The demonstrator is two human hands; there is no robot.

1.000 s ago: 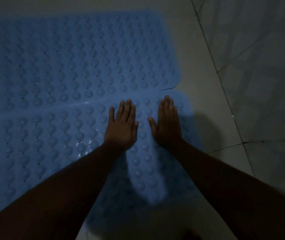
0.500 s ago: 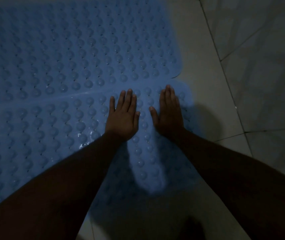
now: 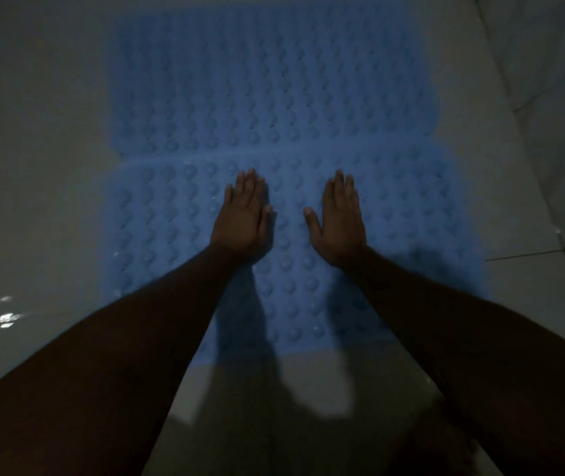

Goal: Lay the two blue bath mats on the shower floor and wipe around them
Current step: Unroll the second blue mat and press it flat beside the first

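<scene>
Two blue bath mats with rows of raised bumps lie flat on the pale shower floor, one behind the other. The far mat (image 3: 274, 84) meets the near mat (image 3: 171, 214) along a seam across the middle of the view. My left hand (image 3: 243, 218) rests palm down on the near mat, fingers straight and close together. My right hand (image 3: 341, 221) lies flat beside it, a short gap between the two thumbs. Neither hand holds anything.
Pale floor tile (image 3: 33, 166) surrounds the mats, with a bright wet glint (image 3: 8, 318) at the left. A tiled wall (image 3: 549, 80) rises at the right, with a dark grout line (image 3: 528, 254) beside the near mat. The scene is dim.
The view has swung left, so both mats now sit centred. My hands have slid from the near mat's right end toward its middle and spread slightly apart.
</scene>
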